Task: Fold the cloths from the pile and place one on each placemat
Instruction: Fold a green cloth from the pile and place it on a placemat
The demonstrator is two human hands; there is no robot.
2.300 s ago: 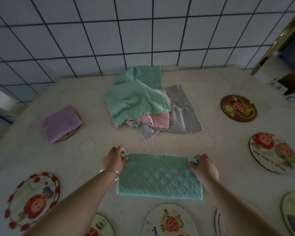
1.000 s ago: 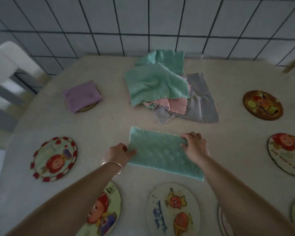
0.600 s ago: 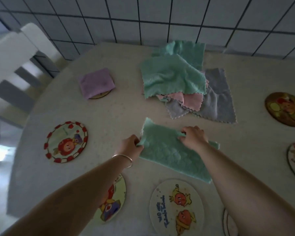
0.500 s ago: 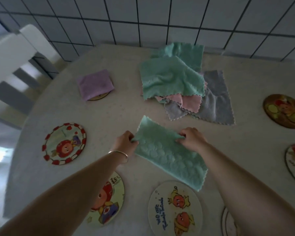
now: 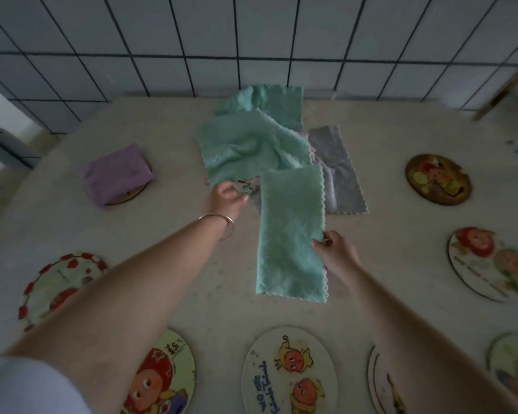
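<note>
The folded green cloth [image 5: 292, 234], crosswise before, now lies lengthwise mid-table, its far end over the pile [image 5: 269, 144]. The right hand [image 5: 335, 252] pinches its right edge; the left hand [image 5: 226, 201], which held it, now hovers loosely curled by the pile. One purple cloth [image 5: 115, 174] covers a far-left placemat; seven placemats, one [image 5: 289, 372] at the near edge, lie bare.

Cloths, six visible: one folded green strip [image 5: 290, 234] at centre; one folded purple cloth [image 5: 115, 173] at far left; four in the far pile, namely two green [image 5: 251, 144] [image 5: 269, 100], one grey [image 5: 338, 174], and one pink [image 5: 311, 144] showing only as an edge.

Round placemats, eight visible: one under the purple cloth [image 5: 132, 196]; one at left [image 5: 57, 286]; three along the near edge [image 5: 162, 377] [image 5: 289, 372] [image 5: 382, 386]; one at near right [image 5: 512, 357], cut by the frame; two at right [image 5: 488, 261] [image 5: 438, 179].

Hands, two: left [image 5: 226, 198], right [image 5: 335, 252].

Bracelets, one [image 5: 220, 221], on the left wrist.
</note>
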